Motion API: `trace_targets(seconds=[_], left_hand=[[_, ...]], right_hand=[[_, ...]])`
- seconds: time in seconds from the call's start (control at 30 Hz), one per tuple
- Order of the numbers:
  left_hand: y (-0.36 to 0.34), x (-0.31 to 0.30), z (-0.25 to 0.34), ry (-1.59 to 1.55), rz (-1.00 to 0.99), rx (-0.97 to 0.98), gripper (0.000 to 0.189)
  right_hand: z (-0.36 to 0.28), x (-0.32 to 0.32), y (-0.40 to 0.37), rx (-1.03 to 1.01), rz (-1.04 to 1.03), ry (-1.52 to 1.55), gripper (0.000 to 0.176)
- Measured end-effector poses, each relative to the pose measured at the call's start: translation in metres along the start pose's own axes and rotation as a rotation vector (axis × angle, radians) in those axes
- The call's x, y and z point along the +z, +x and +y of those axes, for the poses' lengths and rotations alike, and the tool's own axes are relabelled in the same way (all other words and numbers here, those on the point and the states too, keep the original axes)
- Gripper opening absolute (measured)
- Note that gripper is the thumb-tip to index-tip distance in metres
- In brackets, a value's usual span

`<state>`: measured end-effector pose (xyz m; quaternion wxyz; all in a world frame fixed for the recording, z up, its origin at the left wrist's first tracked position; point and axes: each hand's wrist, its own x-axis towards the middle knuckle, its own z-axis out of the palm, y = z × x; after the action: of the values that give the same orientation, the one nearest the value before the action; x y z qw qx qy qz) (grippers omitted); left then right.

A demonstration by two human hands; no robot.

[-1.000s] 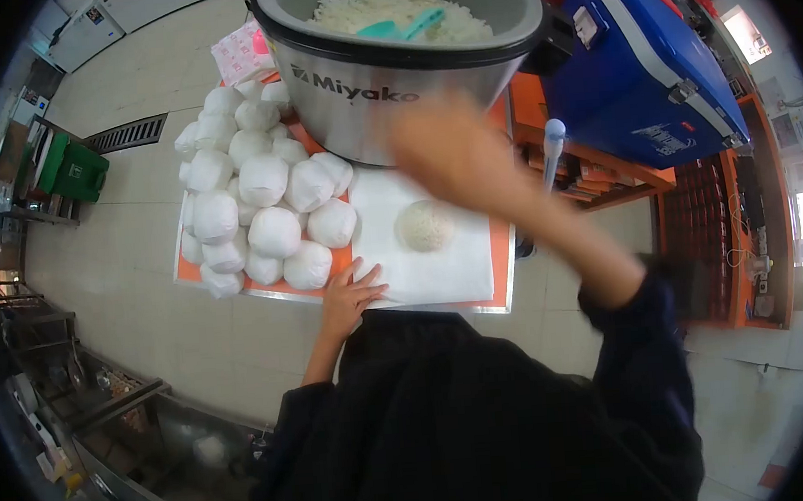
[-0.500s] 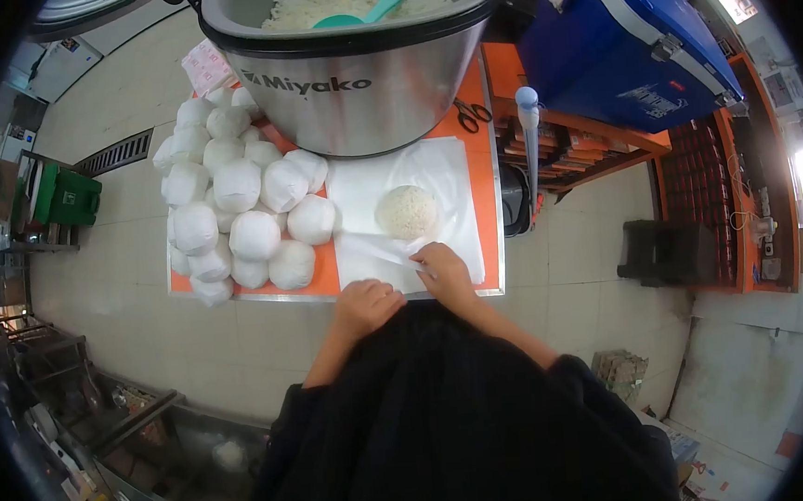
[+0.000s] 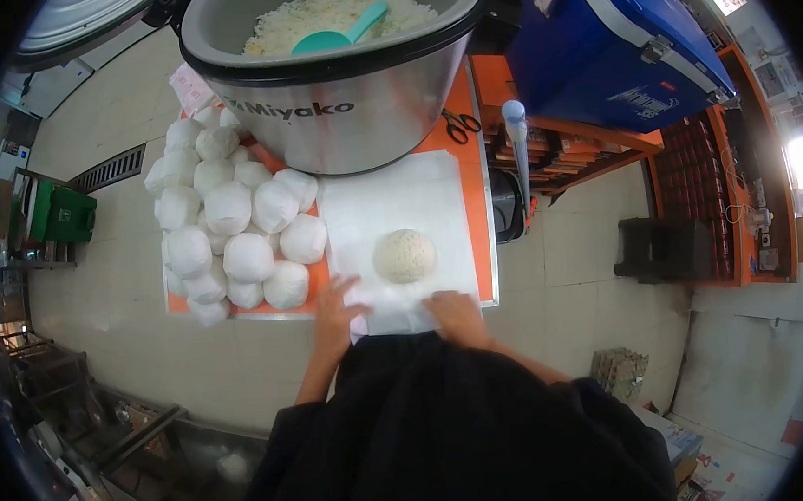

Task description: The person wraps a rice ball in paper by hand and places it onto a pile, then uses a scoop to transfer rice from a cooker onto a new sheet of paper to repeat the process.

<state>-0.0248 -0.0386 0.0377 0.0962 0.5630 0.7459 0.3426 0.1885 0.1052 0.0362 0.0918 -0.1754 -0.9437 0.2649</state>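
Observation:
A rounded mound of cooked rice point(image 3: 405, 257) sits on a sheet of white wrapping paper point(image 3: 352, 207), which lies over a stack of similar sheets. My left hand point(image 3: 334, 318) is at the paper's near left edge, fingers apart and slightly blurred, holding nothing I can see. At the near right edge, my right hand point(image 3: 457, 318) has its fingers closed on the paper. Left of the paper, several white paper-wrapped bundles point(image 3: 228, 208) are piled up. Behind it stands a large Miyako rice cooker point(image 3: 346, 129) with loose rice point(image 3: 302, 20) and a turquoise rice paddle point(image 3: 324, 41) inside.
Black-handled scissors point(image 3: 460, 127) lie on the orange tabletop point(image 3: 473, 176) beside the cooker. A blue cool box point(image 3: 616, 59) rests on an orange shelf unit point(image 3: 591, 158) to the right. A blue-topped stick point(image 3: 518, 140) stands near the table's right edge. The cooker's lid point(image 3: 88, 26) hangs open at left.
The rice mound and its paper have come nearer to my body. My left hand has gone from closed to spread fingers. My right hand has moved slightly right and down.

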Motion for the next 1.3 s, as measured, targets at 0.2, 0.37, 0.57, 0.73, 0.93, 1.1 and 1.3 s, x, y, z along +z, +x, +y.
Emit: trace_targets(seconds=[0.2,0.37,0.57,0.73,0.93,1.1,1.3], left_hand=[[-0.014,-0.005,-0.027,-0.384,0.015,-0.255,0.022],[0.033,0.028,-0.016,-0.279,0.352,-0.516,0.016],[0.038,0.034,-0.011,0.155,0.217,-0.673,0.029],[0.018,0.051,0.038,0.492,0.107,0.009,0.055],[0.03,0.076,0.077,0.408,-0.057,-0.062,0.078],[0.047,0.081,0.095,0.271,-0.015,-0.235,0.087],[0.061,0.08,0.107,0.308,-0.001,-0.324,0.094]], right_hand=[[0.058,-0.044,-0.003,0.28,0.151,0.471,0.012],[0.061,-0.032,0.06,0.572,0.354,0.529,0.02],[0.057,-0.019,0.062,0.593,0.252,0.073,0.03],[0.065,-0.031,0.111,0.04,0.464,-0.041,0.03],[0.069,-0.029,0.207,-0.094,0.059,-0.165,0.053],[0.071,-0.021,0.23,0.17,-0.355,-0.298,0.063],[0.072,-0.039,0.215,-0.202,-0.264,-0.043,0.035]])
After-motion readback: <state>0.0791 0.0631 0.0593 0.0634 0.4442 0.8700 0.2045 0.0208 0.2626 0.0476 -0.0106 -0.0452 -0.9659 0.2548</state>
